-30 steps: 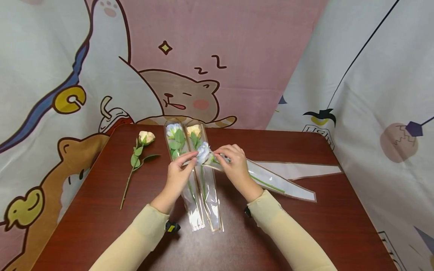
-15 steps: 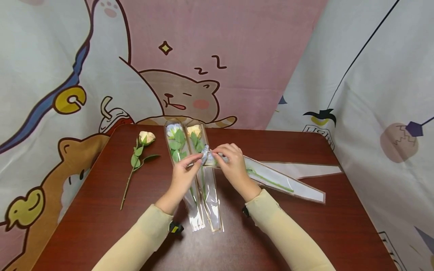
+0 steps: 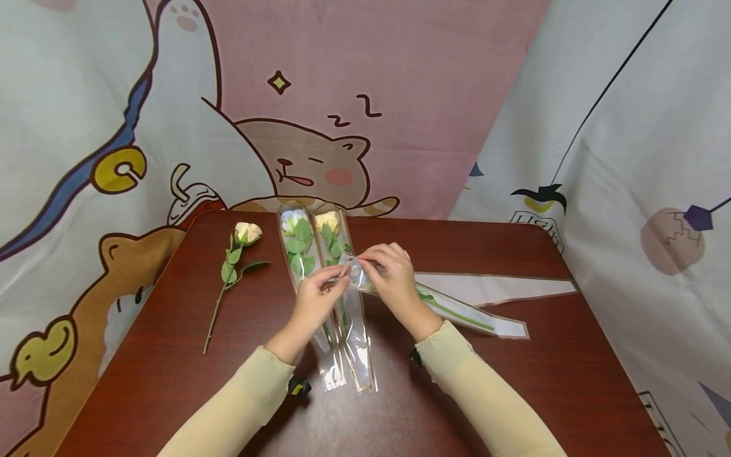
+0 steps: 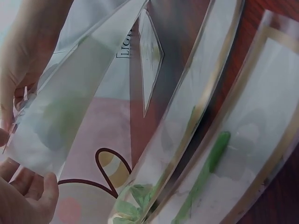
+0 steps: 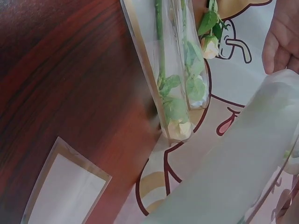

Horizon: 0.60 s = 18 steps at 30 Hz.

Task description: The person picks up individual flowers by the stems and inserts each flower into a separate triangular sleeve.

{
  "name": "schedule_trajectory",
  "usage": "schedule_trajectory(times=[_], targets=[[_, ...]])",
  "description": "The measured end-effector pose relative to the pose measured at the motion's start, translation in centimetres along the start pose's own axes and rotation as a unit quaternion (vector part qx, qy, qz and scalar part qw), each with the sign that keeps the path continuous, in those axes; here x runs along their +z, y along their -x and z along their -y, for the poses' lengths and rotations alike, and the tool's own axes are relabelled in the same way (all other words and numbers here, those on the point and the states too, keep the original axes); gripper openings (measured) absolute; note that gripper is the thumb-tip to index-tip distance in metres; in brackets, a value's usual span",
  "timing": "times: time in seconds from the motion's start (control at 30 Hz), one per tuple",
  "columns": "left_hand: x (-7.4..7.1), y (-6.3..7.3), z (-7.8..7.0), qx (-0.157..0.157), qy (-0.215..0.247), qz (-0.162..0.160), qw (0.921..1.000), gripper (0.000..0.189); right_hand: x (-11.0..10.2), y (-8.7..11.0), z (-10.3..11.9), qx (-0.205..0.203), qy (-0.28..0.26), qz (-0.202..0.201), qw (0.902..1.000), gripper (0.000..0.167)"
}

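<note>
A clear flower sleeve (image 3: pixel 513 327) with a white back and gold border is held off the table, its wide mouth toward the left. Inside lie a pale blue flower (image 3: pixel 357 277), partly hidden by the right hand, and its green stem (image 3: pixel 459 316). My left hand (image 3: pixel 315 299) pinches one edge of the mouth between thumb and fingers. At the other edge, my right hand (image 3: pixel 395 274) pinches the film. The left wrist view shows the sleeve's frosted side (image 4: pixel 70 102) stretched between both hands.
Two filled flower sleeves, one with a blue flower (image 3: pixel 294 222) and one with a yellow rose (image 3: pixel 328 221), lie side by side beneath the hands. A loose cream rose (image 3: pixel 247 233) lies at left. Another flower sleeve (image 3: pixel 491 287) lies flat at right.
The blue flower has gone from outside the mouth into the sleeve. My left hand has moved slightly right, from the petals to the sleeve's edge. The right hand stays nearly in place.
</note>
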<state>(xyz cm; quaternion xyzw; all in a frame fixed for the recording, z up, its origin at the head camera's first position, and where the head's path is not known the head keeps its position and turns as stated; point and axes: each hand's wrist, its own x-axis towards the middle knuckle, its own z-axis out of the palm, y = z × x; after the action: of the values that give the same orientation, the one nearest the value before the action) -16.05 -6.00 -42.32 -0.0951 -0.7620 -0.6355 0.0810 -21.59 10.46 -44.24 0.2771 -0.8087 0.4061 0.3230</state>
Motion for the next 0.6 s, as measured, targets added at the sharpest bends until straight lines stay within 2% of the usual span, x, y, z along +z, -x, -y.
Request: schedule_trajectory(times=[0.23,0.33,0.43,0.53,0.6], targets=[[0.1,0.1,0.3,-0.007,-0.018,0.005,0.9998,0.024,0.0,0.0,0.1,-0.001,-0.005,0.006,1.0000,0.004],[0.1,0.0,0.9,-0.007,-0.016,0.002,0.9998,0.025,0.1,-0.1,0.0,-0.004,-0.004,0.002,1.0000,0.005],[0.0,-0.3,2.3,-0.005,-0.008,-0.019,0.9998,0.026,0.0,0.0,-0.1,-0.005,-0.001,-0.002,1.0000,0.007],[-0.1,-0.6,3.8,-0.011,-0.020,-0.052,0.9984,0.021,0.0,0.0,-0.2,-0.002,0.003,-0.001,1.0000,0.008],[-0.2,-0.6,4.1,-0.019,-0.035,-0.071,0.9967,0.017,0.0,0.1,-0.2,0.000,0.005,0.003,1.0000,0.007]])
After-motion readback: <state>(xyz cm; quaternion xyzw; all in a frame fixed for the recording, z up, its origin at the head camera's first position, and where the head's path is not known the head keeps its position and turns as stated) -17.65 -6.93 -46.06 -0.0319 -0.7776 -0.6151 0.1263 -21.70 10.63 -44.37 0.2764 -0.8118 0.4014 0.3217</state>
